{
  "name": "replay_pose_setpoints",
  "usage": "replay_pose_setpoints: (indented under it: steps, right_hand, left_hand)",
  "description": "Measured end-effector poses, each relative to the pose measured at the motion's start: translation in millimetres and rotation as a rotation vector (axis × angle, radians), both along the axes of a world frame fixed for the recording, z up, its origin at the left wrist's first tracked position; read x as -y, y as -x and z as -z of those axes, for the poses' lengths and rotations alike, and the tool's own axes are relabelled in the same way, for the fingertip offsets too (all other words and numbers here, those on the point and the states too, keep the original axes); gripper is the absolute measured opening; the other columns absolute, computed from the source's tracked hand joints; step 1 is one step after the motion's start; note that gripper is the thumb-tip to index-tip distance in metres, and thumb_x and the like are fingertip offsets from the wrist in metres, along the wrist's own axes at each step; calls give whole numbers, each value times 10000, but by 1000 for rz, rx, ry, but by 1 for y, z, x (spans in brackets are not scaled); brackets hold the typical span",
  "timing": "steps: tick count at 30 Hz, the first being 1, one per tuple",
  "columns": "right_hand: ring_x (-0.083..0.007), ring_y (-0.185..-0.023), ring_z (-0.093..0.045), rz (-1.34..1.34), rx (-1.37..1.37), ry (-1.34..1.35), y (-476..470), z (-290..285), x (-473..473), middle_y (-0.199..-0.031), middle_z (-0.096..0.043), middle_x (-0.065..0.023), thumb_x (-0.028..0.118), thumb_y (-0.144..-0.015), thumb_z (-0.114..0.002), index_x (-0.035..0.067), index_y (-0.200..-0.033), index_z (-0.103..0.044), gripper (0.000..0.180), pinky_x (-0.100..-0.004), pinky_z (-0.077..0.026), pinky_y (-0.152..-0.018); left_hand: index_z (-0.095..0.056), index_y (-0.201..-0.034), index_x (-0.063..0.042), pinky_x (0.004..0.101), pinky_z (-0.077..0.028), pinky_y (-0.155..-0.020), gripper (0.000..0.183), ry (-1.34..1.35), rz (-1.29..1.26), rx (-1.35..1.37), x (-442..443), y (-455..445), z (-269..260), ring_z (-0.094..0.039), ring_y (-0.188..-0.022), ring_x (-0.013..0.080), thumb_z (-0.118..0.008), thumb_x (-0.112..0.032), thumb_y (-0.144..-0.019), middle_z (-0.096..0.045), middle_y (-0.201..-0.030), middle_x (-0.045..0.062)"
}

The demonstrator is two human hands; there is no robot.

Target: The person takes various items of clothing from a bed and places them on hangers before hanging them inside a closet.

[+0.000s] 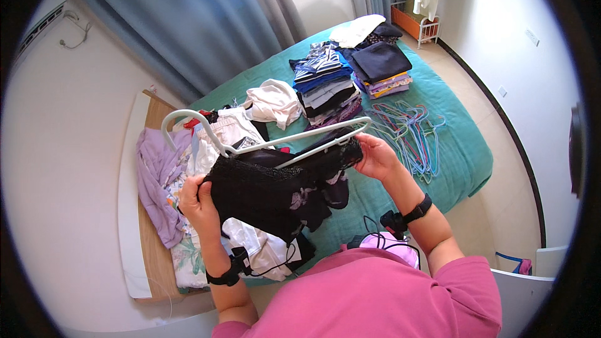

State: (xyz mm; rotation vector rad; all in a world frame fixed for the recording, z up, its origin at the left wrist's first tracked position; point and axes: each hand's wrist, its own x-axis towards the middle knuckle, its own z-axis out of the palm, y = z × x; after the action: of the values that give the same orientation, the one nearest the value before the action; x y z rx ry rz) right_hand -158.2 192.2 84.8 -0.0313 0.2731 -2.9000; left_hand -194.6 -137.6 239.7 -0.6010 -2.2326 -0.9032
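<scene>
A black garment [263, 197] with lace edging and a faint pale pattern is stretched between my hands above the bed. My left hand [199, 199] pinches its left side between thumb and fingers. At the other side, my right hand [375, 157] grips the lace close to one end of a pale plastic hanger [291, 138]. The hanger is still with the garment, its hook [188, 115] pointing left. Part of the hanger's lower bar is hidden by the black cloth.
Several wire hangers [413, 136] lie heaped on the green bedspread [462, 164]. Folded clothes stand in two stacks, one striped on top [319, 68], one topped with dark cloth [382, 61]. Loose clothes, including a lilac garment [157, 183], cover the headboard end. Cables hang from both wrist straps.
</scene>
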Motion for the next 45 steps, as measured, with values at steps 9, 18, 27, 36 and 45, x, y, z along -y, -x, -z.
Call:
replay_pose_setpoints:
  steps: [9,18,27,36,45]
  right_hand:
    - [-226,-969,-603,240,-90,-126,-5,-35,-15,-1036,-635,-103,158,-890,-429,30,-1080,-560,265,-366,-461,-889]
    - [-176,-837,-614,409,-22,-210,1,-47,-24,-882,-639,-58,139,-860,-474,48,-929,-577,154,-298,-482,-797]
    - [-8,-580,-386,951,-27,-1272,-3,-54,-42,-635,-453,61,60,-792,-577,41,-712,-497,115,-192,-319,-507]
    - [-261,-934,-538,866,-768,-1803,-29,-123,-34,-965,-573,-76,122,-757,-648,51,-864,-614,132,-331,-427,-811]
    - [-256,-711,-598,919,-712,-2126,-49,-100,-69,-723,-622,-63,163,-739,-657,80,-848,-630,139,-328,-462,-674]
  left_hand:
    - [-558,-800,-24,322,-383,-622,145,-36,-1,59,-1,0,15,-486,-646,229,-585,-160,-843,-551,-704,89]
    - [-553,-830,-24,352,-394,-644,164,131,3,-9,-5,-5,19,-512,-696,277,-523,-181,-872,-543,-731,109]
    - [-581,-925,-20,365,-417,-552,139,164,217,-66,-26,-13,20,-539,-610,339,-501,-45,-814,-527,-720,149]
    - [-582,-914,-11,385,-410,-535,195,147,193,-70,-50,-19,22,-544,-600,331,-483,28,-750,-526,-702,147]
    - [-559,-885,16,324,-411,-593,162,37,224,89,-71,-26,26,-550,-633,284,-449,-90,-833,-528,-721,157]
